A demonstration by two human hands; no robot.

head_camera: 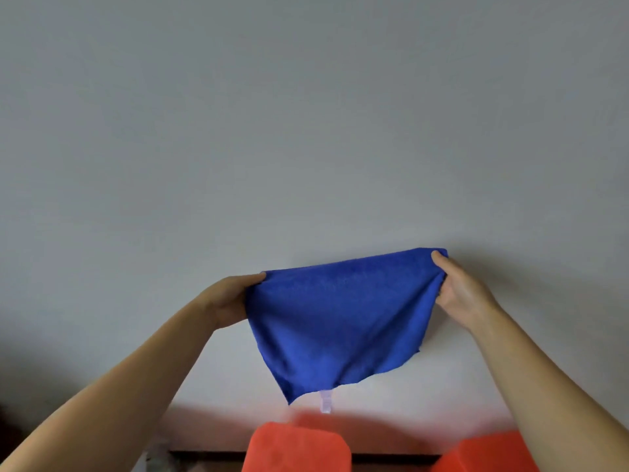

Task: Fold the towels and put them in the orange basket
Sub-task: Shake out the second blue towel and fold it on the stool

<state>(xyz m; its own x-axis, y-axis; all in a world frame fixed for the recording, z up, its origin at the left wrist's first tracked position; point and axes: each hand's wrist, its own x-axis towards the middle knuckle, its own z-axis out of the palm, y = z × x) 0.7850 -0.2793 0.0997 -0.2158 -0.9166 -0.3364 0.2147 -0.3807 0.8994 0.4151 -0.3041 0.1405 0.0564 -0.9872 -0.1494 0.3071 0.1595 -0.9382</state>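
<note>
A blue towel point(340, 315) hangs in the air in front of a pale wall, stretched between both hands. My left hand point(228, 301) grips its upper left corner. My right hand point(457, 287) pinches its upper right corner, held a little higher. The cloth sags to a point below, with a small white label point(325, 401) dangling from its lower edge. Two orange shapes show at the bottom edge, one in the middle point(296, 449) and one at the right point(486, 454); I cannot tell which of them is the basket.
A plain grey-white wall point(306, 131) fills most of the view. A dark strip point(204, 454) runs along the bottom behind the orange shapes. The lower left corner is dark.
</note>
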